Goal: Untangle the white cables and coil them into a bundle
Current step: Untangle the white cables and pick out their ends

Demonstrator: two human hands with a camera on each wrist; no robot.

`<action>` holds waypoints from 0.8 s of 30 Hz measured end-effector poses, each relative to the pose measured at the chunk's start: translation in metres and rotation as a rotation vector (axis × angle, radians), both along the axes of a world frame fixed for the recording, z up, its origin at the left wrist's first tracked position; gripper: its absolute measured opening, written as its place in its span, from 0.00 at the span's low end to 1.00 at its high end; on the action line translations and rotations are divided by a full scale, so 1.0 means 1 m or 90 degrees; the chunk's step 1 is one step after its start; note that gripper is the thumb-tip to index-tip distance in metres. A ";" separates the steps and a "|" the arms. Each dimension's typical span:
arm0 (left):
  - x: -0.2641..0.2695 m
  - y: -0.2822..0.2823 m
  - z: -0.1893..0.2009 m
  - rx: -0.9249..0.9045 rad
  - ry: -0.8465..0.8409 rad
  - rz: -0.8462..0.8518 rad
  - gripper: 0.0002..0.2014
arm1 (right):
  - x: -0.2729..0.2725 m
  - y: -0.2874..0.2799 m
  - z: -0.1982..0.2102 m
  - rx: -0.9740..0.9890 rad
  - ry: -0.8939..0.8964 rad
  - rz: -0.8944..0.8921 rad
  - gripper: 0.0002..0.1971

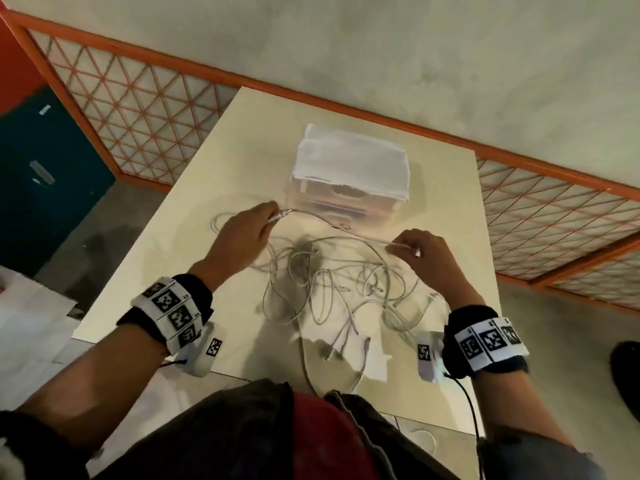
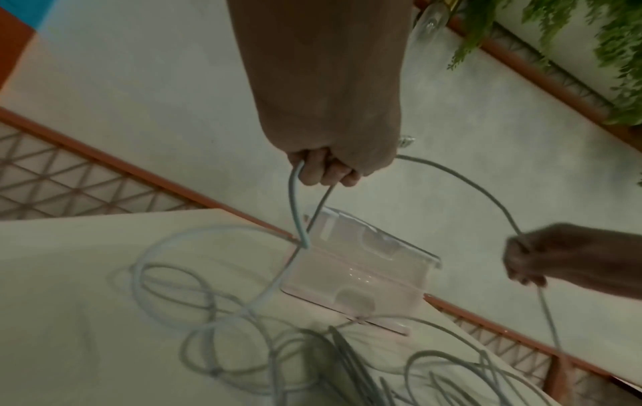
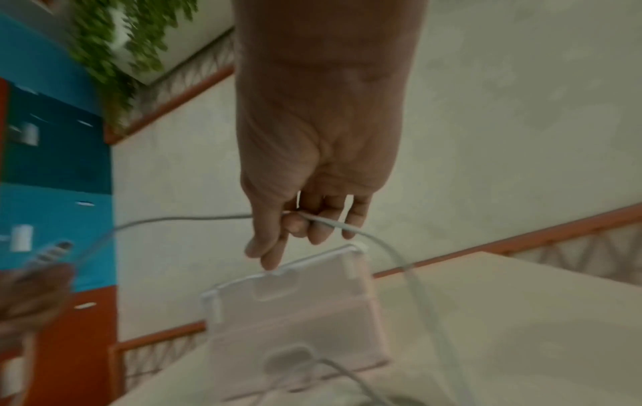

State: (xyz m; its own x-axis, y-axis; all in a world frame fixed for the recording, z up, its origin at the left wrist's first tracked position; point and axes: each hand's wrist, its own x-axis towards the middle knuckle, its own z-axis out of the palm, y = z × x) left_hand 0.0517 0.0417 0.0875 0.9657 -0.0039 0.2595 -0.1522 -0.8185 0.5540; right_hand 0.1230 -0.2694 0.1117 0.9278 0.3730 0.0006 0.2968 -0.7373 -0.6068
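A loose tangle of white cables (image 1: pixel 332 289) lies on the cream table (image 1: pixel 194 244), with several connector ends near the front edge. My left hand (image 1: pixel 242 233) is curled round a cable and its plug end above the table's left side; in the left wrist view the left hand (image 2: pixel 326 167) grips a cable loop (image 2: pixel 295 208). My right hand (image 1: pixel 419 247) pinches the same strand further right, and that strand (image 1: pixel 332 223) stretches between the hands. In the right wrist view the right hand (image 3: pixel 305 219) holds the cable (image 3: pixel 392 252) between thumb and fingers.
A clear plastic box (image 1: pixel 339 206) with a white cloth (image 1: pixel 349 161) on top stands behind the cables. An orange lattice railing (image 1: pixel 138 109) runs behind the table. A blue cabinet (image 1: pixel 41 174) stands at the left. Green plants (image 2: pixel 590 41) hang nearby.
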 end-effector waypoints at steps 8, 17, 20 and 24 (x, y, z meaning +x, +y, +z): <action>0.010 -0.009 0.002 0.069 0.011 0.008 0.13 | -0.031 -0.050 -0.049 -0.015 -0.100 -0.207 0.15; 0.005 -0.033 0.007 0.045 0.148 0.005 0.18 | -0.084 -0.006 -0.093 -0.157 0.343 0.034 0.11; 0.001 -0.031 0.002 0.032 0.163 -0.027 0.19 | -0.092 0.001 -0.101 -0.165 0.338 0.021 0.19; -0.003 -0.031 -0.004 0.006 0.180 -0.072 0.17 | -0.086 0.005 -0.090 -0.184 0.298 0.063 0.12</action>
State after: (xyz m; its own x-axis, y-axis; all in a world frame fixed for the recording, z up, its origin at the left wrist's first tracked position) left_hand 0.0484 0.0109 0.0839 0.9930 -0.1160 -0.0206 -0.0827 -0.8106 0.5797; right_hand 0.0373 -0.2646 0.0216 0.7646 0.3823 -0.5189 0.1206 -0.8757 -0.4676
